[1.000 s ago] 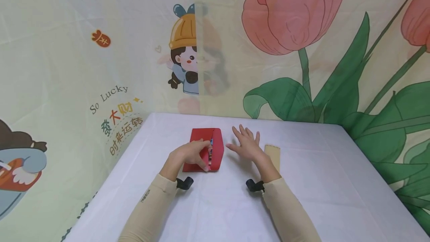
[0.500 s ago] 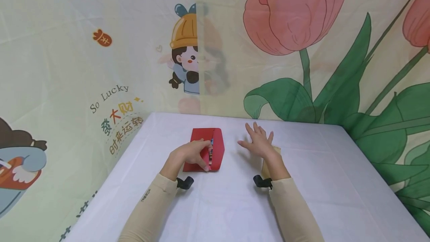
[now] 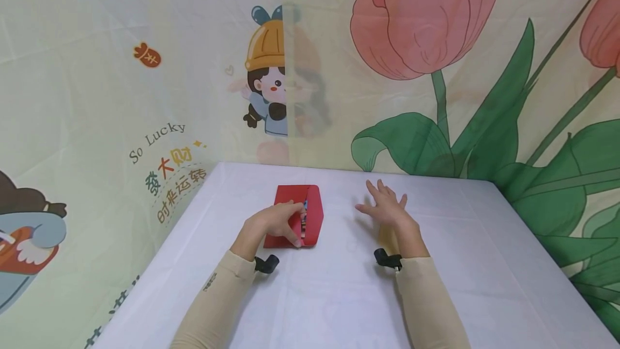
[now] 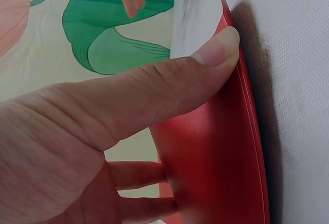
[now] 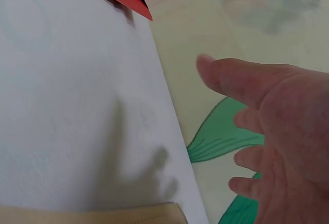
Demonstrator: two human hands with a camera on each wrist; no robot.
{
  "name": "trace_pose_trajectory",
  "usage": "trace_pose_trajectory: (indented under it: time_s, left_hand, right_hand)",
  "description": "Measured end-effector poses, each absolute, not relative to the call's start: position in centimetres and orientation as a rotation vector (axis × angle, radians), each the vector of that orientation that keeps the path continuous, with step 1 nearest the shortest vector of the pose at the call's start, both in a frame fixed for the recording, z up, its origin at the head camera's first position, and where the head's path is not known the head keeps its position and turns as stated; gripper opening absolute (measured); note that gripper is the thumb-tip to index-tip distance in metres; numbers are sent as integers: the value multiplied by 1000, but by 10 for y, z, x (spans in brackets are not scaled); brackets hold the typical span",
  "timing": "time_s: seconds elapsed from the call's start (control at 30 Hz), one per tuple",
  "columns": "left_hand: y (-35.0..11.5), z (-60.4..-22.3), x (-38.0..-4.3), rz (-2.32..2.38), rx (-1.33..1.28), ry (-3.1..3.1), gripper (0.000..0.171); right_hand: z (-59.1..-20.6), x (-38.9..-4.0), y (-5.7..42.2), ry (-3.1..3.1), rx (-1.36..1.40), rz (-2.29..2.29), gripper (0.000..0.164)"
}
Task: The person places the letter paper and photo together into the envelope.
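Observation:
My left hand [image 3: 277, 220] grips a red envelope [image 3: 315, 217] on the table. Its thumb [image 4: 211, 59] presses on one long edge in the left wrist view, with the other fingers on the envelope's face. The envelope's mouth gapes beside the flap, showing something colourful inside. My right hand [image 3: 387, 210] is held above the table to the right, fingers spread and holding nothing. Beneath its wrist lies a flat tan piece [image 3: 386, 238], mostly hidden in the head view. The right wrist view shows one end of the tan piece [image 5: 103, 215], with a dotted line along it.
The table [image 3: 334, 295] is covered with a white cloth. A printed curtain [image 3: 319, 96] with tulips and cartoon figures hangs behind and beside it. Dark wrist cameras [image 3: 387, 258] are strapped at both cuffs.
My right hand has moved to the right, away from the red envelope and over the tan piece, covering most of it. The left hand and red envelope have stayed in place.

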State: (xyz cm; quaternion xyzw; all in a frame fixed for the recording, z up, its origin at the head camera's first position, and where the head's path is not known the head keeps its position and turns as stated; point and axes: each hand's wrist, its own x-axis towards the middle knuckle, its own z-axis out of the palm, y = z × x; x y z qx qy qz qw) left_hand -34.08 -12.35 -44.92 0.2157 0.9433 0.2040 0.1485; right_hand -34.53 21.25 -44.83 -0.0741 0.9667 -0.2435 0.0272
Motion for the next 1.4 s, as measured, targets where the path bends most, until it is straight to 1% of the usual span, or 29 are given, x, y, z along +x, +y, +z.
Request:
trace_pose_trajectory:
  time_s: [0.23,0.6,0.77,1.07,1.27,1.4]
  left_hand:
    - [-123,-449,-339,588,610,2713,58]
    - [-124,-450,-339,582,595,2707,59]
    - [-125,-451,-341,586,604,2711,60]
    - [-124,-450,-340,592,604,2715,61]
    - [-124,-449,-341,595,589,2706,59]
    - [-124,-448,-340,599,586,2703,58]
  right_hand:
    - [-446,-343,233,2886,-214,-762,93]
    - [-446,-337,260,2807,-169,-774,91]
    - [-447,-334,267,2753,-136,-821,92]
    - [-450,-335,275,2722,-107,-850,99]
    - [-451,-333,279,2725,-105,-843,101]
    - [-452,-334,278,2743,-100,-816,98]
